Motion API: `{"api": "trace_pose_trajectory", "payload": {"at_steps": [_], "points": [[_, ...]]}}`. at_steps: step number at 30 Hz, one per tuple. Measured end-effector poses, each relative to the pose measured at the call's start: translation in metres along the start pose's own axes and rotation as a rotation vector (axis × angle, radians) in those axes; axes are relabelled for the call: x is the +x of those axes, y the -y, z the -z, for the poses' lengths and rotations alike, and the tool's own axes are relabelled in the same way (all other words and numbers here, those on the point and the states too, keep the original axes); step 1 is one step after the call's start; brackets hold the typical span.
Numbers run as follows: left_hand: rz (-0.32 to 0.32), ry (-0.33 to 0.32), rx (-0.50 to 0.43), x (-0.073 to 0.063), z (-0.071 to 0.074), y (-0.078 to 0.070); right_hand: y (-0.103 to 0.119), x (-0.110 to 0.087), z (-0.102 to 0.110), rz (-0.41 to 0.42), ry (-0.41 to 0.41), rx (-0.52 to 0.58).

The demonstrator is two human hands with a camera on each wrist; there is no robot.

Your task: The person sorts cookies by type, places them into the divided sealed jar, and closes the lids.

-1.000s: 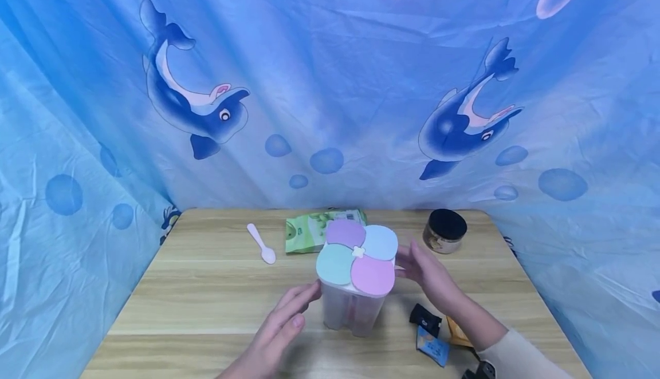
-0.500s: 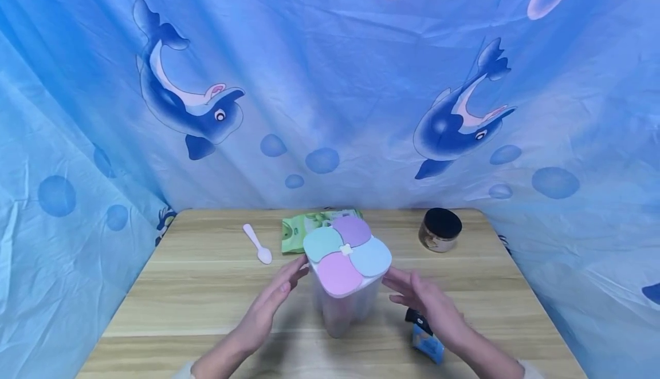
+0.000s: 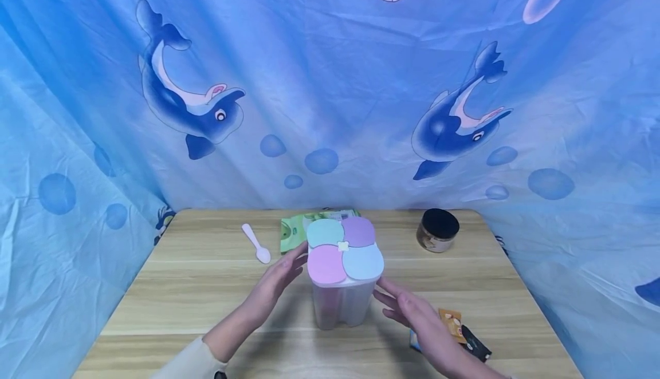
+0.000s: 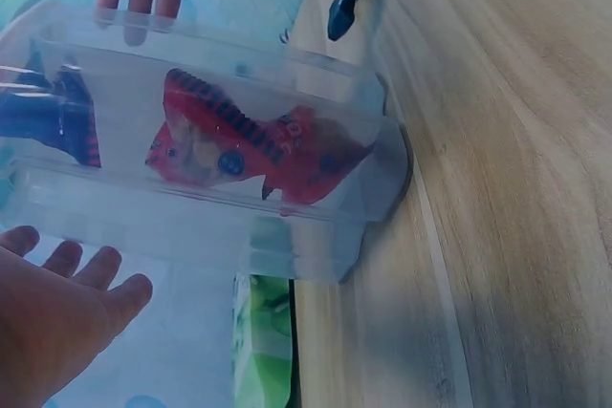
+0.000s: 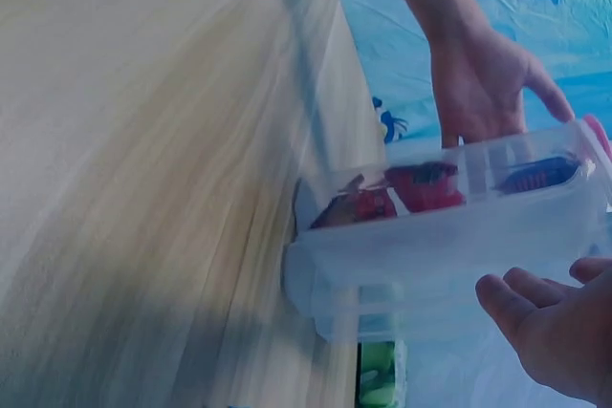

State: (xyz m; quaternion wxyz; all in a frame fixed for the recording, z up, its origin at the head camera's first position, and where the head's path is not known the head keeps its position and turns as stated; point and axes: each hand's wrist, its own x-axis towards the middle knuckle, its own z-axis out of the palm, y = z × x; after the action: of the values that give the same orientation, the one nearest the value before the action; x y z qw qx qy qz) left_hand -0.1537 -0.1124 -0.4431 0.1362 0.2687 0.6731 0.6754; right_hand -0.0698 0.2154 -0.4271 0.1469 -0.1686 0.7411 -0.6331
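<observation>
Table [image 3: 185,293], container [image 3: 342,304] upright, long axis vertical

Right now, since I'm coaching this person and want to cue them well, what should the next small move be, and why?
Probably steady the container with the left hand and try lifting the light-blue lid section with the right hand: all four sections look closed, the hands flank the container, and an orange packet lies loose nearby.

The left arm [image 3: 229,328] and right arm [image 3: 464,362] are slanting inward from opposite sides. The left hand [image 3: 273,281] and right hand [image 3: 415,314] are facing each other, palms inward, well apart, their fingers [image 4: 100,265] extending loosely forward.
</observation>
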Motion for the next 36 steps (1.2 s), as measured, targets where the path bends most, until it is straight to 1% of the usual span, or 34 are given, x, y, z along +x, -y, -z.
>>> {"api": "trace_pose_trajectory", "payload": {"at_steps": [4,9,12,15,18,20,21,25,27,30,32,34,36], "points": [[0.009,-0.019,-0.008,0.004,-0.001,0.000,0.002,-0.002,-0.004,-0.047,-0.003,0.032],[0.012,-0.031,0.009,0.004,0.000,0.000,0.002,-0.002,-0.005,-0.017,0.030,0.048],[0.010,-0.038,0.026,0.004,0.000,0.001,0.002,-0.003,-0.005,-0.015,0.020,0.037],[0.008,-0.050,0.059,0.004,0.001,0.003,0.002,-0.003,-0.005,-0.031,-0.025,-0.023],[0.005,-0.063,0.097,0.004,0.002,0.005,0.002,-0.002,-0.001,-0.003,-0.091,-0.119],[-0.016,-0.063,0.106,0.005,0.003,0.006,0.002,0.000,0.004,0.075,-0.124,-0.192],[-0.037,-0.060,0.107,0.006,0.004,0.006,0.003,0.002,0.008,0.110,-0.143,-0.223],[-0.156,-0.044,0.149,0.012,0.009,0.003,0.010,0.010,0.021,0.283,-0.170,-0.361],[-0.194,-0.041,0.194,0.015,0.012,-0.002,0.015,0.016,0.028,0.332,-0.169,-0.410],[-0.196,-0.041,0.250,0.019,0.016,-0.009,0.023,0.025,0.038,0.418,-0.152,-0.479],[-0.192,-0.033,0.265,0.021,0.019,-0.013,0.027,0.030,0.043,0.462,-0.145,-0.515],[-0.195,-0.013,0.263,0.023,0.021,-0.017,0.032,0.034,0.047,0.487,-0.138,-0.548],[-0.196,0.015,0.267,0.024,0.022,-0.020,0.036,0.037,0.049,0.484,-0.131,-0.573]]}}
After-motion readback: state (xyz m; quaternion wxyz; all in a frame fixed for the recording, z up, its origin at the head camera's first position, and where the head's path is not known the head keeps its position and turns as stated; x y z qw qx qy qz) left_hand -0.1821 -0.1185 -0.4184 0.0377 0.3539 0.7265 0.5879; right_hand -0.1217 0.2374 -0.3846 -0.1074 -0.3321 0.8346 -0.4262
